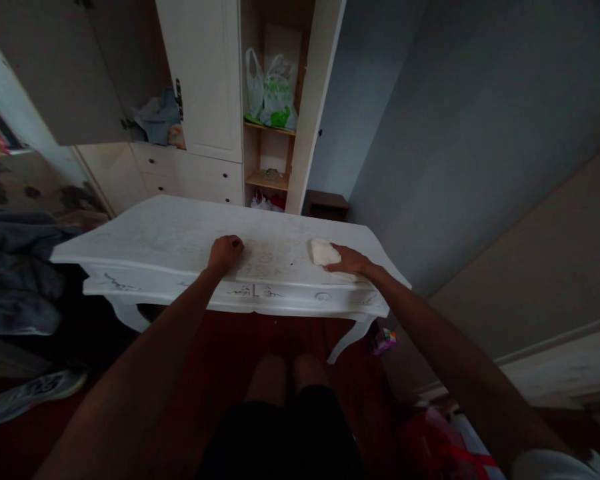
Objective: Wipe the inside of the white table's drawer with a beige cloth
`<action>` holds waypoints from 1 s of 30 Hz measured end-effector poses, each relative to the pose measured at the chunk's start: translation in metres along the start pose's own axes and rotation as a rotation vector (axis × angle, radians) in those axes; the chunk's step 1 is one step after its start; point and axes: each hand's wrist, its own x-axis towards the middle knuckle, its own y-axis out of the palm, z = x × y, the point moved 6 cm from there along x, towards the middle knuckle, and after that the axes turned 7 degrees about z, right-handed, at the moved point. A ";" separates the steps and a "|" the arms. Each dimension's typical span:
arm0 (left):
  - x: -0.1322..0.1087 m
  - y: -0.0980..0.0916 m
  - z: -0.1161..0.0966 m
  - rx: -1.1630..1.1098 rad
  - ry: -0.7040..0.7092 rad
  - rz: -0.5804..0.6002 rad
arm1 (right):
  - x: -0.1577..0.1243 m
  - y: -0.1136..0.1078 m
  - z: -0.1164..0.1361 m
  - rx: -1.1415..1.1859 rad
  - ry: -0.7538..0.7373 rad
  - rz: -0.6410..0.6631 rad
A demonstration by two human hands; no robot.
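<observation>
A white table (190,223) with carved drawer fronts stands before me, its top marked with greyish-brown smudges. On its right part, my right hand (349,259) grips a folded cream cloth (324,252) that lies flat against the surface. My left hand (225,253) rests near the middle of the tabletop, curled into a fist. A dark hollow shows between its fingers, and nothing is visible in it. Smudges cover the wood between the two hands, with a small dark speck nearer the cloth.
Behind the table is a white wardrobe (207,87) with open doors and plastic bags (280,97) on a shelf. Grey clothes (17,267) are heaped at left, above a shoe (35,393). A purple box (384,341) sits by the right table leg, and red bags (430,443) lie lower right.
</observation>
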 end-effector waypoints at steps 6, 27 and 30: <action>-0.002 0.001 -0.005 0.056 0.004 0.028 | -0.049 0.013 0.038 -0.127 -0.064 -0.274; -0.006 0.006 -0.004 0.071 0.039 0.038 | -0.083 0.149 0.141 -0.098 -0.008 -0.533; -0.007 0.005 -0.004 0.062 0.036 0.030 | -0.070 0.160 0.161 -0.074 -0.002 -0.451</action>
